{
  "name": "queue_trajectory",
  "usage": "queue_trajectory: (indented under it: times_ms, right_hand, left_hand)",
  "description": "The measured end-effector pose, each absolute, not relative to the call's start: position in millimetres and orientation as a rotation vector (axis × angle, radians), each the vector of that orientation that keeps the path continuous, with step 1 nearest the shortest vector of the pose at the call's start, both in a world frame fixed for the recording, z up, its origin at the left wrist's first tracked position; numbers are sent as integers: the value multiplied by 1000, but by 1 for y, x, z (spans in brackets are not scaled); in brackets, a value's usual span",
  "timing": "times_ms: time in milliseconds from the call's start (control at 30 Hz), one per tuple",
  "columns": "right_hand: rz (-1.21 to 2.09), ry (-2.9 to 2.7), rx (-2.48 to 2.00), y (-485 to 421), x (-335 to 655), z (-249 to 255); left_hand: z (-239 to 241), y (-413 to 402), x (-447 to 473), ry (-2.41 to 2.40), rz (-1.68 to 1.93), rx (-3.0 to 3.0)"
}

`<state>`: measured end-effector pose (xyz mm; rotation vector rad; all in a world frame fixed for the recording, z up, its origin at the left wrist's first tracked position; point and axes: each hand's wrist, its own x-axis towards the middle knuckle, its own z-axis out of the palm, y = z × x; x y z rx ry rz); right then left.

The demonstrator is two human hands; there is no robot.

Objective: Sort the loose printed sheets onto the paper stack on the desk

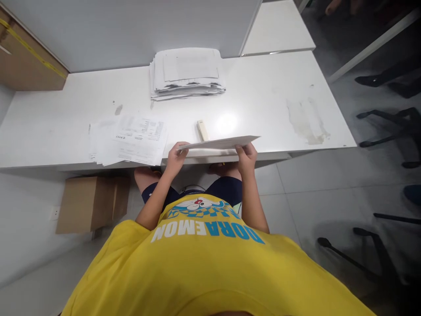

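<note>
A thin bundle of white sheets (219, 143) is held almost edge-on just above the near edge of the white table (272, 105). My left hand (176, 158) is closed on its left end and my right hand (247, 156) is closed on its right end. A small cream stapler (202, 130) lies on the table right behind the bundle. Some printed sheets (131, 140) lie spread flat to the left of my left hand. A tall stack of papers (187, 72) sits at the back of the table against the partition.
A grey partition (131, 30) stands behind the table. Cardboard boxes sit at the back left (26, 57) and on the floor under the table (88, 202). Black chair bases (391, 127) stand on the tiled floor to the right. A second white table (278, 28) adjoins at the back.
</note>
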<state>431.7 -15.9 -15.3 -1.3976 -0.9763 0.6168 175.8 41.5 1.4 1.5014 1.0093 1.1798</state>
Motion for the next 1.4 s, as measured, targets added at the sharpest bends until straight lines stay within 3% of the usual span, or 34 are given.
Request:
queue_trajectory:
  times_ms: [267,533,800,967,1167,1400]
  right_hand:
    - [1060,-982,-1669,-56,478,-5]
    - [1089,-681,-1670,-53,503,-8]
    - [1111,-676,-1795,-33,512,0]
    - [1192,-620,-1738,-33,516,-3]
    - [1010,-675,-1722,-20,526,-5]
    - [1100,-672,-1627,-29,525,-10]
  left_hand:
    - [1,26,158,774,1217,1363]
    - [14,72,197,777,1146,1647]
    - [31,116,279,1349,374,2162]
    - [34,111,281,1363,220,2297]
    - [25,119,281,1326,305,2226]
    - [-8,135,277,1137,621,2089]
